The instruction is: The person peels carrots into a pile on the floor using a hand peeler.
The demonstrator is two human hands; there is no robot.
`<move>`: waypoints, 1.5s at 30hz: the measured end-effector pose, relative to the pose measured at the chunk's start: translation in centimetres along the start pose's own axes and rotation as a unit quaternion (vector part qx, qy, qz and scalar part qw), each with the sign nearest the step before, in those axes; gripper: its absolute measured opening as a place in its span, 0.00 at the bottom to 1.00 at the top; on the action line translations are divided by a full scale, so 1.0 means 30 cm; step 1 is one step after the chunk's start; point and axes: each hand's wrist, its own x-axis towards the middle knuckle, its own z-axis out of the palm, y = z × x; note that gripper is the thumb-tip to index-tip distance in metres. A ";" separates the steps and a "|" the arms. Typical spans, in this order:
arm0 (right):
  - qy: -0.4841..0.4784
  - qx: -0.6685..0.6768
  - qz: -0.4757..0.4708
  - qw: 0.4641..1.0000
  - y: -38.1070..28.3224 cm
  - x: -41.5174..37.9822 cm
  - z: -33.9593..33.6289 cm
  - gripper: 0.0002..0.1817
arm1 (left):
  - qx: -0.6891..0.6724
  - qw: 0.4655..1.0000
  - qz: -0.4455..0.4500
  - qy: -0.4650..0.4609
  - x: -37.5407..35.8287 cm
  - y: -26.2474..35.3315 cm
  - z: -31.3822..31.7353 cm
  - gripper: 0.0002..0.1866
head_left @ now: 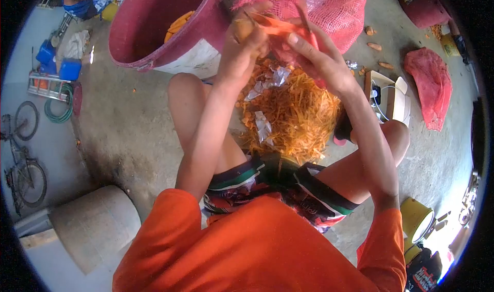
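Grips an orange root vegetable (pixel 278 26) in the right hand (pixel 320 52), with the left hand (pixel 249 42) curled at its other end, exact hold too blurred to tell. Holds it above orange peelings (pixel 303 112) heaped on the concrete floor (pixel 134 137), near the right rim of a pink tub (pixel 212 24).

left hand (pixel 246 47) and right hand (pixel 324 55) raised close together at grip. left fingers (pixel 257 44) bent inward, detail blurred. right thumb (pixel 302 45) extended toward grip, pointing inward. left forearm (pixel 210 122) slants to grip from lower left, right forearm (pixel 369 132) from lower right. left knee (pixel 181 83) and right knee (pixel 397 135) bent, spread wide below grip.
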 end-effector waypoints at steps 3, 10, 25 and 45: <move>-0.020 0.059 0.008 0.998 -0.023 -0.008 -0.038 0.31 | 0.081 0.994 0.012 0.070 0.016 -0.008 0.045 0.30; 0.131 0.020 -0.071 0.989 -0.018 0.011 -0.176 0.17 | 0.277 0.957 0.079 -0.034 0.041 0.065 0.072 0.28; 0.045 -0.381 -0.224 0.896 0.005 -0.134 -0.208 0.20 | 0.207 0.975 0.036 0.079 0.005 -0.030 0.161 0.24; 0.034 -0.410 -0.267 0.871 0.082 -0.080 -0.173 0.18 | 0.150 0.988 0.045 0.004 -0.007 -0.050 0.145 0.24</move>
